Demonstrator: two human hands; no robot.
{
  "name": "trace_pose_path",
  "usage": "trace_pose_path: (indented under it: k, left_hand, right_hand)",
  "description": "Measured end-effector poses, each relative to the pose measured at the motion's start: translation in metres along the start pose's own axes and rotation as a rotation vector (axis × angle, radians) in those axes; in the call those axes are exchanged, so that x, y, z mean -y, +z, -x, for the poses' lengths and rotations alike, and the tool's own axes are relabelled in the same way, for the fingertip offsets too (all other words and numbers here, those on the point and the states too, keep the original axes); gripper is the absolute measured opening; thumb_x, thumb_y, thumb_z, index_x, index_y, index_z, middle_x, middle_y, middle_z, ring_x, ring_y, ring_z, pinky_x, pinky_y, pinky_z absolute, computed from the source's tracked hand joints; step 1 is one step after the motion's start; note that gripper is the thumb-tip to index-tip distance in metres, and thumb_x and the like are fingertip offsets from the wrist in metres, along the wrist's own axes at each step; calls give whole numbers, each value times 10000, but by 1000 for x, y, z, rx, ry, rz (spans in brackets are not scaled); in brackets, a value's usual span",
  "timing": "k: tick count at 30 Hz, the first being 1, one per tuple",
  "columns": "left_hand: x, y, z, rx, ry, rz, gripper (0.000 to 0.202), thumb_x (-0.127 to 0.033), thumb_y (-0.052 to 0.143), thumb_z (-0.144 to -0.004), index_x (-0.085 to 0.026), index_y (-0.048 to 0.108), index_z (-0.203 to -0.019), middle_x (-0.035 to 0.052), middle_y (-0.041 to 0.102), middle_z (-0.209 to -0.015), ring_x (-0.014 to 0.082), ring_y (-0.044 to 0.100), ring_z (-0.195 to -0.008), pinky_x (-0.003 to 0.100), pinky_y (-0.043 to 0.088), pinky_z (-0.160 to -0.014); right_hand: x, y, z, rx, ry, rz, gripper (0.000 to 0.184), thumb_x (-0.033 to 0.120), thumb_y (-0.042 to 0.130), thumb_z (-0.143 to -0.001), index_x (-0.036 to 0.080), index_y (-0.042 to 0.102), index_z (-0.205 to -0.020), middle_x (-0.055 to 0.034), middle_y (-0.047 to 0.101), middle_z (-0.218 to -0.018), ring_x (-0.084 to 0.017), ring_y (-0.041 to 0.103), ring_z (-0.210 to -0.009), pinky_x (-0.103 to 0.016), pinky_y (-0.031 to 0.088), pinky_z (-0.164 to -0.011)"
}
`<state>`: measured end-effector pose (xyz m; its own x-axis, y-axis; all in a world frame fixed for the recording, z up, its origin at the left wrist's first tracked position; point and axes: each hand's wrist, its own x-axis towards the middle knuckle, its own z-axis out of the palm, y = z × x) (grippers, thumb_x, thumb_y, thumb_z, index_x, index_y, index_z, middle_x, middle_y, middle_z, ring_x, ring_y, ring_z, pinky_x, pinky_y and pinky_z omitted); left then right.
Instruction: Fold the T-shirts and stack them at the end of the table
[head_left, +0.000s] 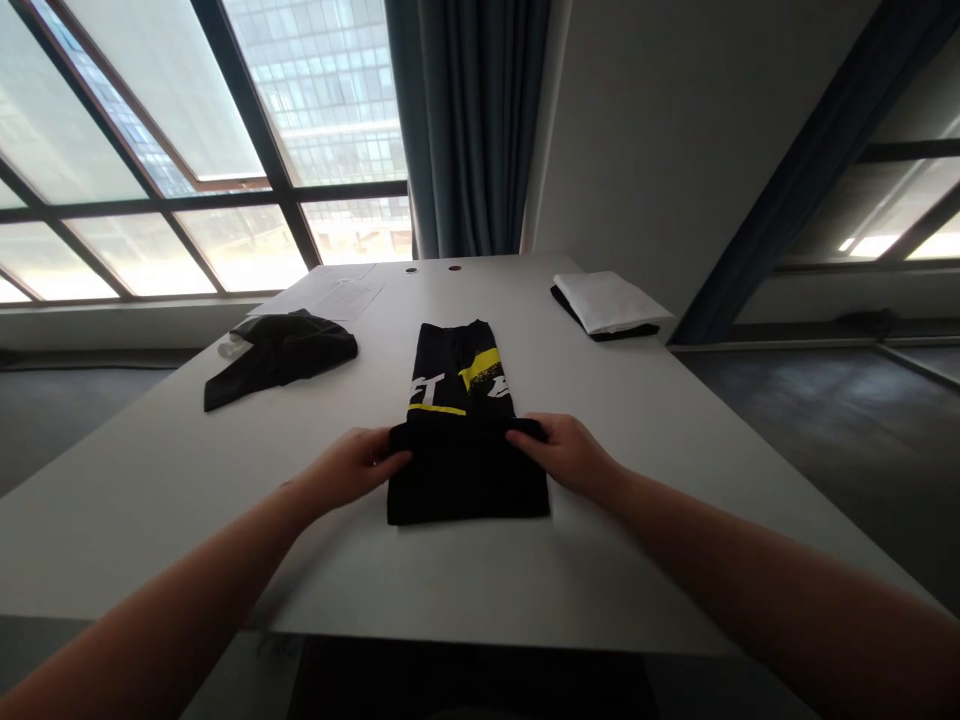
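A black garment [463, 420] with yellow and white print lies folded lengthwise on the white table [637, 420], its near end doubled back over itself. My left hand [358, 464] pinches the left corner of that folded edge. My right hand [564, 452] grips the right corner of the same edge. Both hands rest low on the cloth, fingers closed on the fabric.
A crumpled black garment [283, 352] lies at the left of the table. A folded white cloth on a black one [609, 303] sits at the far right. Paper sheets [334, 294] lie at the far edge. Windows and a blue curtain [472, 130] stand behind.
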<state>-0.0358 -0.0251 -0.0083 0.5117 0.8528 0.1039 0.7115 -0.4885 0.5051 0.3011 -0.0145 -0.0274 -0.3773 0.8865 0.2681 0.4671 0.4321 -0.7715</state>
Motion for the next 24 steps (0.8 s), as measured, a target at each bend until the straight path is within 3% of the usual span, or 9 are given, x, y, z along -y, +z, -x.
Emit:
trace_pose_path:
  k: [3, 6, 10, 14, 19, 24]
  left_hand:
    - [25, 4, -22, 39, -94, -81, 268, -462, 544, -908, -213, 640, -882, -15, 637, -694, 151, 545, -616, 271, 390, -581]
    - [37, 9, -28, 39, -153, -132, 251, -446, 524, -896, -233, 657, -896, -15, 661, -713, 159, 563, -641, 282, 392, -614]
    - [34, 12, -26, -3, -170, -174, 295, -482, 469, -929, -242, 636, -892, -10, 674, -734, 171, 579, -648, 299, 396, -632]
    - [26, 18, -31, -92, -228, -178, 373, -536, 465, -946, -251, 624, -1126, 17, 727, -892, 202, 642, -743, 316, 431, -675]
    - [30, 25, -39, -77, -268, -251, 269, -472, 479, -945, -249, 615, -883, 18, 698, -804, 212, 630, -740, 311, 380, -624]
    - [31, 25, -39, -62, -304, -307, 231, -440, 495, -931, -245, 588, -849, 30, 694, -809, 222, 633, -767, 314, 381, -614]
  right_hand:
    - [-17, 3, -14, -29, 49, 171, 275, 437, 634, -924, 190, 704, -825, 5, 666, -711, -166, 595, -665, -276, 425, -644]
    - [-28, 5, -20, -16, 86, 338, 174, 366, 685, -903, 208, 750, -934, -16, 706, -769, -183, 621, -701, -295, 433, -693]
    - [-34, 9, -23, -31, -33, 387, 123, 301, 698, -911, 207, 754, -969, -57, 734, -896, -215, 640, -848, -336, 464, -818]
    - [-36, 9, -25, -10, -126, 346, 93, 277, 696, -917, 205, 741, -953, -57, 734, -919, -224, 626, -914, -363, 471, -885]
    - [-38, 8, -24, -22, -67, 332, 122, 272, 677, -929, 195, 743, -997, -60, 731, -953, -216, 635, -915, -352, 474, -875]
    - [-39, 11, -26, -40, 15, 396, 123, 272, 692, -920, 199, 737, -1008, -37, 695, -873, -204, 622, -841, -338, 471, -832]
